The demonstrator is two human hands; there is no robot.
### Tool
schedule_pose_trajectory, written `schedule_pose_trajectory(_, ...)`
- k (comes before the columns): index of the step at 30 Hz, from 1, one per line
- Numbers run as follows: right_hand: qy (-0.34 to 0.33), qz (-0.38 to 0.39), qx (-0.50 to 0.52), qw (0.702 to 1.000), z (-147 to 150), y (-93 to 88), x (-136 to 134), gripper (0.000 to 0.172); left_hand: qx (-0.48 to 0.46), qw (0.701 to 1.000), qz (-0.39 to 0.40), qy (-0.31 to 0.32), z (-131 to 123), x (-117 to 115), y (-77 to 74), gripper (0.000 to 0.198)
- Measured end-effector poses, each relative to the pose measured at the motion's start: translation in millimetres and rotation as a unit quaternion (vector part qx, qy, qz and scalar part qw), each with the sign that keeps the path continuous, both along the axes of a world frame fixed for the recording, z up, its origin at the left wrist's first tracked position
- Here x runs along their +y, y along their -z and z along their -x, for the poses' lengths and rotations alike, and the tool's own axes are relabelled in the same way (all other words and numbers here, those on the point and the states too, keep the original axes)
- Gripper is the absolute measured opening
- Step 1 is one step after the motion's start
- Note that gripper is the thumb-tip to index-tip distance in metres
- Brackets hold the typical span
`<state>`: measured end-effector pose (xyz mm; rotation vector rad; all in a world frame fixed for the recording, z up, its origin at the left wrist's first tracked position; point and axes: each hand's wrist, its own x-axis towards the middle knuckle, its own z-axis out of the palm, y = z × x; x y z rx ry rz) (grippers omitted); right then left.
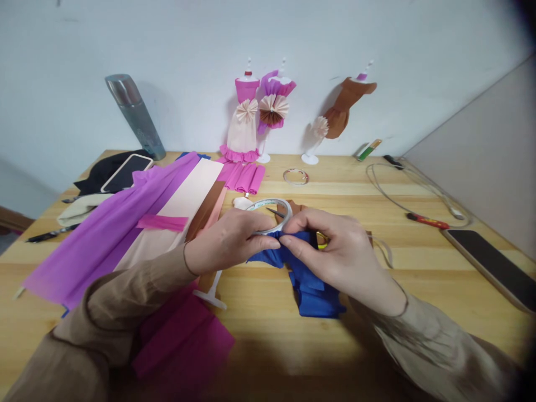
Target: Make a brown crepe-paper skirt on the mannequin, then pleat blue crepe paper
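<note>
My left hand (228,239) is closed on a roll of double-sided tape (271,204), its thumb lying along gathered blue crepe paper (316,298) just below the roll. With thumb and index finger, my right hand (341,254) pinches the top edge of that blue paper beside the roll; whether a strip of tape is in the pinch I cannot tell. The blue paper hangs in folds beneath both hands. Behind them, partly hidden, are a brown piece (295,207) and a dark pointed tip seen through the roll. Under my left wrist shows a white stand foot (211,298).
Purple crepe paper (109,234) and other sheets cover the left side. Miniature dress forms (243,128) in paper outfits stand along the wall, with a bottle (138,120) at left. A phone (492,262), cable (379,190) and red-handled tool (427,221) lie at right.
</note>
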<state>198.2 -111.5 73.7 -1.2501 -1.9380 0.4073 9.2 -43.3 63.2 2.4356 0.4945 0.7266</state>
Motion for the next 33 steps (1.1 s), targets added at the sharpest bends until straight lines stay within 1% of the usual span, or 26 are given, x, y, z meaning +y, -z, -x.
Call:
schedule_pose_trajectory(5,0.024,0.017,-0.012,0.999,-1,-0.7,0,0.014,0.012,1.0,0.009,0.008,0,-1,-1.7,0.035)
schedule_pose_trajectory(15,0.04,0.035,-0.008,0.999,-2,0.1,2,0.019,0.004,1.0,-0.006,0.014,1,-2,0.4,0.032)
schedule_pose_trajectory(21,0.05,0.108,0.05,0.992,-3,7.7,14,0.027,0.028,0.999,-0.034,0.031,-1,-1,0.3,0.029)
schedule_pose_trajectory(23,0.056,0.121,0.061,0.989,-3,11.1,17,0.029,0.038,0.999,-0.013,0.029,-1,-1,-2.2,0.03)
schedule_pose_trajectory(26,0.061,0.118,0.064,0.989,-4,13.4,19,0.031,0.046,0.996,0.068,0.018,-2,-1,-7.8,0.034)
schedule_pose_trajectory(29,0.056,0.11,0.054,0.991,-5,12.3,17,0.029,0.045,0.989,0.139,-0.006,-3,-3,-10.5,0.03)
schedule_pose_trajectory(31,0.047,0.108,0.046,0.992,-6,10.3,16,0.026,0.043,0.988,0.147,-0.021,-3,-3,-9.6,0.029)
schedule_pose_trajectory(33,0.028,0.11,0.048,0.992,-8,7.9,16,0.023,0.037,0.989,0.137,-0.03,-4,-3,-7.8,0.028)
